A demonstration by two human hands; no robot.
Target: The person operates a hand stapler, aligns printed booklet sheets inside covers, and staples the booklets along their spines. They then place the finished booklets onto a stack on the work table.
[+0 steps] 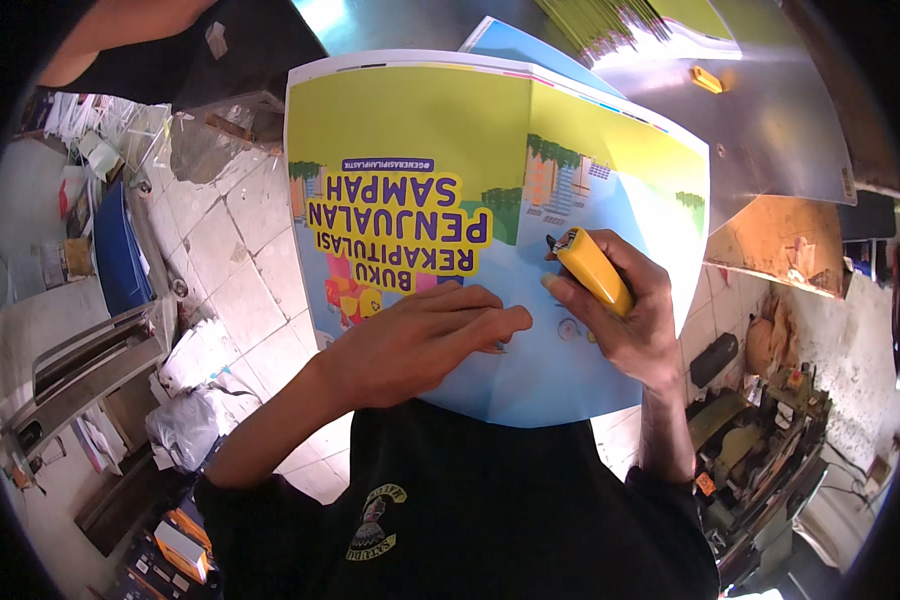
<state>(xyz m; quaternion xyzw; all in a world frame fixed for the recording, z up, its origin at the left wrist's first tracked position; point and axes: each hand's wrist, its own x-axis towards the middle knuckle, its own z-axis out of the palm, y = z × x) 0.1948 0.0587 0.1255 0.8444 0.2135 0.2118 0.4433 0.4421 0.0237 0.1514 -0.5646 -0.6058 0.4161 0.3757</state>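
Note:
A large printed cover sheet (pixel 420 110), green at the top and blue below, lies open before me with a fold down its middle. Its lettering faces away from me. In my right hand (pixel 630 300) is a yellow stapler (pixel 598 272), its dark metal end pointing up and left over the sheet's right half. My left hand (pixel 425 335) rests on the sheet's lower left part near the fold. Its fingers are bent together, and the fingertips are partly hidden, so anything between them cannot be made out.
A metal tabletop (pixel 770 130) at the far right bears a small yellow object (pixel 706 79) and a stack of green-edged sheets (pixel 610 30). Another person's arm (pixel 120 30) shows at the upper left. Dark machinery (pixel 760 430) stands at the right, a plastic bag (pixel 195 425) at the left.

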